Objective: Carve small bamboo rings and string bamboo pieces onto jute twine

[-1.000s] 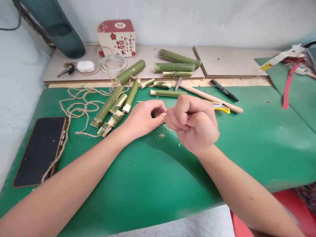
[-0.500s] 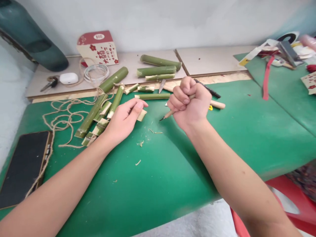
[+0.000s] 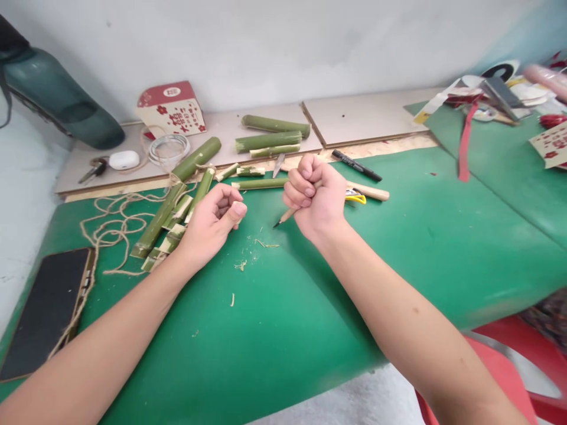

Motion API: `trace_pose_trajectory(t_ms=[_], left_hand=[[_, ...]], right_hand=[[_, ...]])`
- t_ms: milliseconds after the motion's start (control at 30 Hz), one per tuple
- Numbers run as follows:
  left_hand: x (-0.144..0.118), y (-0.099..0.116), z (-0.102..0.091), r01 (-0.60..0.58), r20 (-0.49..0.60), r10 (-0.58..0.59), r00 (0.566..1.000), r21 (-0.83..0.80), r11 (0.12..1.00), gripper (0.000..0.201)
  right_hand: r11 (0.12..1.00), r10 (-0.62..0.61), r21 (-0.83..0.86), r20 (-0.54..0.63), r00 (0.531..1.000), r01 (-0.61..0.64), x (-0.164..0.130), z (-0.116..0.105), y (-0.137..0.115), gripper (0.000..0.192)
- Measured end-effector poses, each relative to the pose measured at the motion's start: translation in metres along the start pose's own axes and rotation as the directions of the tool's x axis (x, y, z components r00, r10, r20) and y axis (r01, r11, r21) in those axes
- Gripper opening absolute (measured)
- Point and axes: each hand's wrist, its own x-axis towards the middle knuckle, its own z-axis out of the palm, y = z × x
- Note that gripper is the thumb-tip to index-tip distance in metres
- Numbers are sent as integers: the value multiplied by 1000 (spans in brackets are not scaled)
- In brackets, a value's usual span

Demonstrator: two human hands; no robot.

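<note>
A pencil (image 3: 287, 216) was clenched in the raised right hand (image 3: 316, 198); the left hand (image 3: 212, 224) was curled, its grip's contents hidden.

Hands mid-counter: left hand (image 3: 211, 223) left of right hand (image 3: 316, 198), pencil (image 3: 284, 217) in the right fist, tip toward the left. Bamboo pieces (image 3: 177, 195) behind the left hand, twine (image 3: 110, 221) further left, phone (image 3: 42, 310) at the counter's (image 3: 443, 254) left edge. Marker (image 3: 357, 165) toward the back edge.

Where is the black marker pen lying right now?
The black marker pen lies on the green mat's far edge, just beyond the right hand.
</note>
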Motion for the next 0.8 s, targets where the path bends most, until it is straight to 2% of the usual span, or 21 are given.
trace_pose_trajectory(t_ms=[100,200,400,567,800], left_hand=[[-1,0,1,27,-25,-27,999,16,1000,40],[-2,3,2,46,-8,-45,999,107,993,33],[-3,3,1,-109,18,107,994,198,974,14],[-3,0,0,-81,-38,94,995,267,960,30],[-5,2,2,-48,-18,55,998,265,963,38]], right_hand=[[1000,-5,12,-20,1000,5,0,0,-3,25],[1000,-23,11,-30,999,23,0,1,-6,24],[1000,-10,3,-30,1000,11,1,-1,-4,19],[1000,-15,15,-48,999,16,0,-1,-2,20],[997,-1,78,-74,997,7,1,-2,0,17]])
